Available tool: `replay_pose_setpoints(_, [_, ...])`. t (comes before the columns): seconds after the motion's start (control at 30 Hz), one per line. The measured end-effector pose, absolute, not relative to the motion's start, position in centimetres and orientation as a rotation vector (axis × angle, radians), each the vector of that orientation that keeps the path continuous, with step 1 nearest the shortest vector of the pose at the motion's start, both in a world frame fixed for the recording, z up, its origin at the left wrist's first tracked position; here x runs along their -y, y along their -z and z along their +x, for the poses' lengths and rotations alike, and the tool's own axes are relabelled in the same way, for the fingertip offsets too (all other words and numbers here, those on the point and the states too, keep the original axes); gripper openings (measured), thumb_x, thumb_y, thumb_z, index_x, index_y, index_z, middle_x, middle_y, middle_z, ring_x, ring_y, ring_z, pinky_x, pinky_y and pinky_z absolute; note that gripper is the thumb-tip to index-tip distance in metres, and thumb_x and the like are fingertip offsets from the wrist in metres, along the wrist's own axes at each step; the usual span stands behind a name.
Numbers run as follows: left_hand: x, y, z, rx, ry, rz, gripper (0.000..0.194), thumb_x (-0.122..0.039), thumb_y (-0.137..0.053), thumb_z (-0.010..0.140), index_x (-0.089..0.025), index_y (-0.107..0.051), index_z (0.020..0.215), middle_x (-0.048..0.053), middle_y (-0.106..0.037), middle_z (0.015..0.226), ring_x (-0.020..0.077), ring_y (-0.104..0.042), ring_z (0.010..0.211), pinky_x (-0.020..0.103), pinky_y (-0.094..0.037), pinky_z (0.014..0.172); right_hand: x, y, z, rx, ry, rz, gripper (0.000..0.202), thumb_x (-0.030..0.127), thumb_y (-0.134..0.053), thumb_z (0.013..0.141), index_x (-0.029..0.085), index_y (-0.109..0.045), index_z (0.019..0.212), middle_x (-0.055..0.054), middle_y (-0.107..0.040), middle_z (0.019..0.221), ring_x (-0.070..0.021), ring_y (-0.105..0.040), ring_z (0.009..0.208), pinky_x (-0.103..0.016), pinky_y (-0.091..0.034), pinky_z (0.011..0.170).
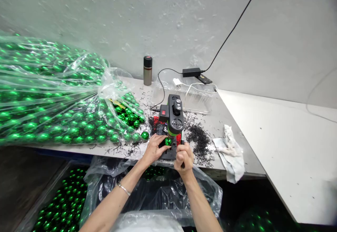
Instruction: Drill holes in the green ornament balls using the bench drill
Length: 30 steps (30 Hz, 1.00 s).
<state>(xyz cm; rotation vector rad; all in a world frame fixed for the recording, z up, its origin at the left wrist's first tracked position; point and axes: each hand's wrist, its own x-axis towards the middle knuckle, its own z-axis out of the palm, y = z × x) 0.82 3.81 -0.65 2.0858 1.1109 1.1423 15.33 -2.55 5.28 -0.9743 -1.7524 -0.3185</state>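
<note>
My left hand (154, 147) rests at the foot of the small black machine (172, 119), its fingers curled in and pinching a green ball (167, 141) that sits right under the machine's head, against its base. My right hand (183, 156) is closed in a fist around a thin upright handle (182, 141) on the machine's right side; the handle's lower end is hidden in my grip, so I cannot tell what it joins. A thin bracelet (124, 189) circles my left wrist.

The machine stands near the front edge of the grey table (231, 119), ringed by dark shavings (200, 140) that look like trimmed bits, though they are too small to be sure. A single loose ball (144, 135) lies just left of my left hand. Behind it, a big clear bag of green balls (52, 102) sprawls across the table's left half. A white rag (231, 147) hangs over the table edge to the right. At the back stand a steel flask (147, 70) and a black power brick (192, 72) with its cable running up the wall. Below the table, a plastic-lined bin (158, 190) and a box of more green balls (60, 204) sit by my forearms.
</note>
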Motion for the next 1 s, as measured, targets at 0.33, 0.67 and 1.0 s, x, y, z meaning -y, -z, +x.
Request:
replay_pose_setpoints(0.33, [0.3, -1.0, -0.8, -1.045, -1.102, 2.356, 0.042, -0.035, -0.064, 0.092, -0.021, -0.061, 0.132, 0.014, -0.067, 0.127, 0.0292, -0.059, 0.121, 0.053, -0.04, 0.111, 2.3, -13.8, 14.1, 1.467, 0.126, -0.967, 0.031, 0.007, -0.046, 0.094, 0.022, -0.041, 0.067, 0.003, -0.045, 0.062, -0.0107, -0.048, 0.059, -0.026, -0.037, 0.056])
replay_pose_setpoints(0.67, [-4.4, -2.8, -5.5, -1.704, -0.833, 2.441, 0.031, -0.018, -0.057, 0.089, -0.016, -0.068, 0.118, 0.017, -0.072, 0.104, 0.0331, -0.063, 0.096, 0.047, -0.046, 0.087, 2.2, -11.8, 13.8, 1.463, 0.247, -0.909, 0.03, 0.002, -0.042, 0.091, 0.022, -0.039, 0.068, 0.003, -0.044, 0.061, -0.0104, -0.046, 0.058, -0.027, -0.034, 0.053])
replay_pose_setpoints(1.0, [-4.8, -5.3, -4.2, -1.123, -1.07, 1.148, 0.057, -0.05, -0.073, 0.079, -0.018, -0.067, 0.126, 0.008, -0.074, 0.106, 0.0225, -0.071, 0.091, 0.032, -0.056, 0.073, 2.2, -12.5, 13.8, 1.447, 0.183, -0.907, 0.031, 0.005, -0.045, 0.092, 0.022, -0.042, 0.067, 0.003, -0.046, 0.06, -0.0109, -0.047, 0.057, -0.027, -0.035, 0.054])
